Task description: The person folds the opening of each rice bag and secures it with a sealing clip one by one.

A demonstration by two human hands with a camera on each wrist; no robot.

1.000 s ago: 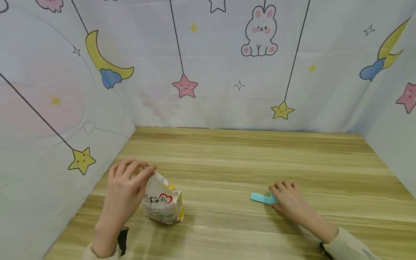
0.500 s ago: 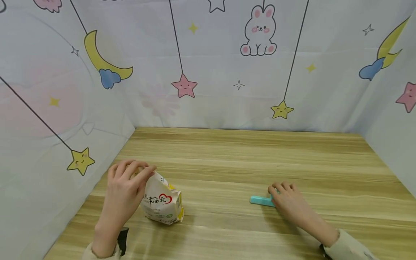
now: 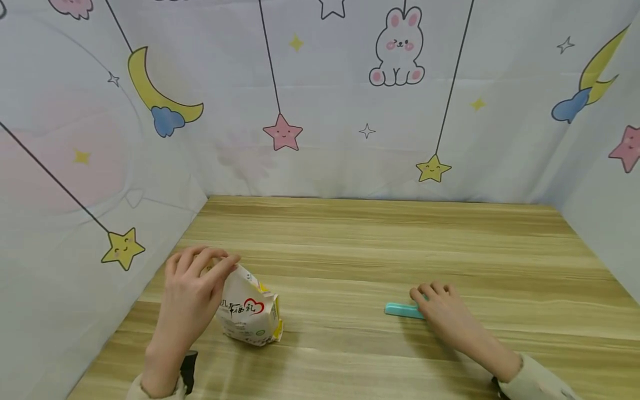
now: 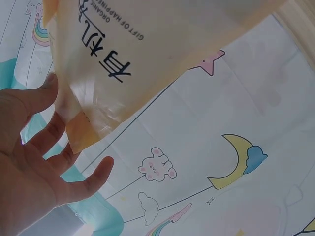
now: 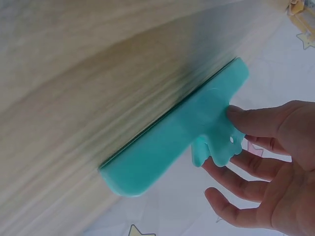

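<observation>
At the left of the table stands a white and yellow food bag (image 3: 247,311) with printed characters and a red heart. My left hand (image 3: 192,294) pinches its top corner between thumb and fingers; the left wrist view shows the bag (image 4: 142,49) from close by, its yellow-tinted corner at the fingers. Over on the right, my right hand (image 3: 450,314) grips a teal bag clip (image 3: 404,310). In the right wrist view the thumb presses on the handle of the clip (image 5: 172,137), with fingers behind it, and its long edge lies close to the table.
The wood-grain table (image 3: 340,250) is enclosed by white fabric walls (image 3: 330,100) printed with stars, moons and a rabbit. The left wall (image 3: 75,300) runs close beside the left hand. Bare wood lies between the bag and the clip.
The clip has turned a little in my right hand's grip, its handle now mostly hidden by the hand in the head view. The left hand and the bag hold still.
</observation>
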